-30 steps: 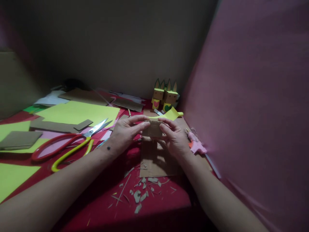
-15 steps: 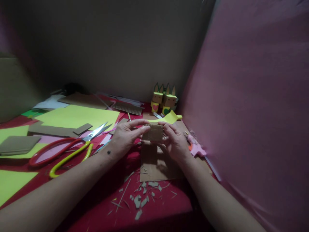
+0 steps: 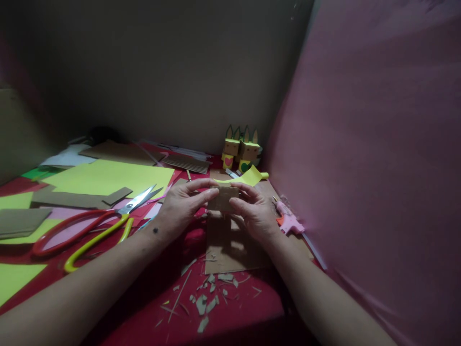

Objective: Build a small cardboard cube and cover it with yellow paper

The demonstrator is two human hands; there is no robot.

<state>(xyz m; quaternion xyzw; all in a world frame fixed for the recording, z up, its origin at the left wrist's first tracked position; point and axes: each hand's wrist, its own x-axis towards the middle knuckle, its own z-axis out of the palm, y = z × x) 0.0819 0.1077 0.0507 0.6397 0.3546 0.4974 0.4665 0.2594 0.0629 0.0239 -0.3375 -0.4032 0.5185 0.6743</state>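
Note:
A small brown cardboard piece is held up between both hands, above a larger cardboard sheet. My left hand pinches its left side, with thumb in front and index finger along the top edge. My right hand grips the right side, its thumb pressed on the front face. Behind the hands lies a curled yellow paper strip. To the left, large scissors with one red and one yellow handle rest with their blades slightly apart.
Two small cardboard figures with pointed ears stand at the back. A pink glue gun lies right of the sheet. Yellow paper and cardboard pieces cover the left side; scraps lie in front. A pink surface rises at the right.
My right thumb has moved onto the front face of the small cardboard piece. The whole view has shifted slightly, so things appear a little further left.

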